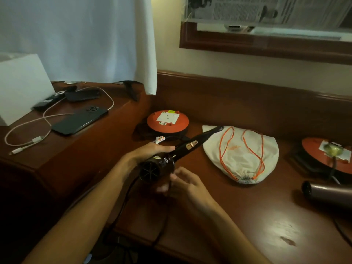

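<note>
A: "If we're packing up, as it looks, our L hand (152,151) fingers clamp the hair dryer (182,149) just above the worktop (266,225), near the bag (270,149)."

B: "Yep. R hand (187,185) fingers pinch its cord (128,195), prob. to coil it."

Left grip (152,151) clasped, right grip (183,184) pinching lightly.

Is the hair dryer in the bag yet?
Not yet. Done: the left hand has hold of the dryer. In hand: the right hand pinches its cord, which hangs loose. Left: the bag lies flat beside it, with the dryer outside.
</note>
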A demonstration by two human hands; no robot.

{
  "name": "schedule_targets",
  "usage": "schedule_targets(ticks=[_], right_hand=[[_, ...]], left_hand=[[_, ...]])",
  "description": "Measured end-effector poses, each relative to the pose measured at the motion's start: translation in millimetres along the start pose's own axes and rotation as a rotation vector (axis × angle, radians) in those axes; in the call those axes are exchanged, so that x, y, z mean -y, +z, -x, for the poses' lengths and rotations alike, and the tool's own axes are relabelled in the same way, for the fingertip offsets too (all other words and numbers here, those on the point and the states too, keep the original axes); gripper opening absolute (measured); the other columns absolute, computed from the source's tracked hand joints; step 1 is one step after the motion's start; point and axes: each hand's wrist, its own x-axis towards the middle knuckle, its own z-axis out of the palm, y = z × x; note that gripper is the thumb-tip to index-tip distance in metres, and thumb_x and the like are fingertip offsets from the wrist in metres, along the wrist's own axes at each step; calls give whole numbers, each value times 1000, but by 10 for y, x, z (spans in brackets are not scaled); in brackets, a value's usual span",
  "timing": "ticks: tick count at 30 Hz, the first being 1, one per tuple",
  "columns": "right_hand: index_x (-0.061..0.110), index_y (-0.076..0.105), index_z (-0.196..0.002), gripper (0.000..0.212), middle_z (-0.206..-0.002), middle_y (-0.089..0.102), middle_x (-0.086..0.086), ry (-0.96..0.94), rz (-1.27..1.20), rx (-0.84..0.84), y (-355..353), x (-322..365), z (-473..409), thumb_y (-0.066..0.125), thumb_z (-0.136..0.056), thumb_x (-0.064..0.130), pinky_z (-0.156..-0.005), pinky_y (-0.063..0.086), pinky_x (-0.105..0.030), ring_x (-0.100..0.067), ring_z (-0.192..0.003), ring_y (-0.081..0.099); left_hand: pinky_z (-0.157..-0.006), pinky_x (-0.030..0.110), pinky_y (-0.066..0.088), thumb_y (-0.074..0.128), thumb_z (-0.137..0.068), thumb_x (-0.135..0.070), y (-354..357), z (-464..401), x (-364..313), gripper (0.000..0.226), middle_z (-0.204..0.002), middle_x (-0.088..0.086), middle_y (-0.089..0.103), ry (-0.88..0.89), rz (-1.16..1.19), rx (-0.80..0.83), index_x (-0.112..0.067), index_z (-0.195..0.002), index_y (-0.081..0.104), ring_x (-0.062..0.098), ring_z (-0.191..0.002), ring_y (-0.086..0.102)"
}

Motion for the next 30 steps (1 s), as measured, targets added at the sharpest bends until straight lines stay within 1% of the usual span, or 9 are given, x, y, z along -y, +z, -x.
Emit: schedule_targets(ticks=[3, 6, 9, 12, 16, 20, 23, 26, 30], right_hand=[[14, 56, -117, 15, -73, 57, -11, -27, -63, -74, -122, -27, 21, 57, -102, 15, -63, 54, -43, -26, -61, 58], [40, 54, -134, 41, -60, 48, 4, -7, -53, -42, -196, -16, -5, 56, -103, 14, -48, 34, -30, -15, -51, 39], [33, 66, -125, 32, -60, 46, 10, 4, 22, -26, -264, 5, -52, 54, -103, 13, -48, 28, -28, -12, -54, 34], [19, 68, -118, 21, -56, 46, 13, 48, 179, -33, -348, 26, -57, 52, -104, 14, -47, 30, -26, -11, -52, 33], [21, 66, -105, 11, -54, 61, 13, 23, 400, -38, -478, 152, -67, 56, -102, 15, -45, 37, -24, -11, -50, 39], [22, 71, -96, 9, -55, 59, 9, 133, 553, 23, -767, 223, -121, 66, -97, 30, -48, 43, -26, -11, -49, 45], [11, 71, -86, 17, -54, 56, 0, 324, 521, 203, -1118, 304, -197, 60, -98, 8, -44, 49, -29, -12, -40, 45], [2, 69, -88, 13, -61, 47, -11, 531, 504, 351, -1436, 450, -229, 61, -95, 9, -50, 44, -28, -14, -46, 48], [7, 76, -89, 22, -72, 65, -8, 475, 789, 365, -1514, 666, -311, 56, -99, 7, -57, 47, -23, -16, -60, 57]], left_hand=[[-97, 48, 49, 80, -80, -46, -72, 5, 111, 57, -110, 21, 72, -8, 82, 64, -3, -117, 72, 32, -96, 70], [-103, 48, 50, 72, -84, -54, -23, -7, 110, 48, -111, 16, 75, 0, 14, 56, -12, -108, 77, 30, -104, 71], [-102, 38, 50, 67, -87, -60, 64, 4, 46, 40, -111, 5, 76, 35, -174, 18, -24, -100, 80, 22, -109, 70], [-81, 15, 46, 55, -98, -51, 155, 103, -32, 43, -117, 3, 72, 62, -349, 25, -16, -115, 74, 6, -101, 67], [-89, 29, 43, 44, -94, -71, 247, 84, 20, 65, -109, 7, 68, 176, -603, -53, -15, -104, 75, 16, -106, 62], [-95, 42, 48, 46, -80, -83, 265, 42, 209, 49, -97, -1, 60, 289, -669, -209, -41, -80, 70, 10, -98, 58], [-84, 32, 47, 53, -87, -75, 345, 64, 267, 40, -99, -6, 52, 319, -779, -226, -39, -93, 71, 6, -93, 55], [-75, 30, 46, 54, -89, -72, 363, 82, 299, 40, -99, -7, 49, 357, -798, -244, -37, -100, 72, 6, -90, 55], [-70, 29, 42, 50, -87, -77, 384, 82, 287, 43, -101, -10, 47, 331, -872, -244, -42, -104, 68, 7, -93, 55]])
